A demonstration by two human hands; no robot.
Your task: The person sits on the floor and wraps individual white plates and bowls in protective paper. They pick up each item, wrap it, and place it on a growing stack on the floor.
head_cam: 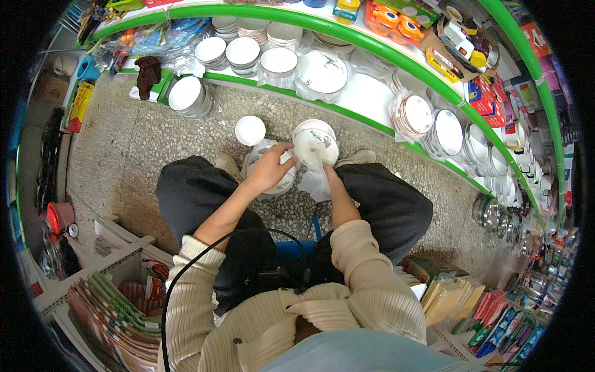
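My left hand is over a stack of plates partly wrapped in clear plastic on the floor. Its thumb and fingers are apart, with nothing between them. In front of my right hand are round white dishes, the top one bearing a floral pattern. A thin, translucent white sheet, plastic or cloth, is bunched at my right hand, covers its fingers and hangs toward me. A small white bowl stands on the floor just beyond the plates.
Stacked bowls stand on the speckled floor near a green box. Ahead, a green-edged shelf carries more bowls and plates. My legs flank the dishes. A black cable crosses my left sleeve.
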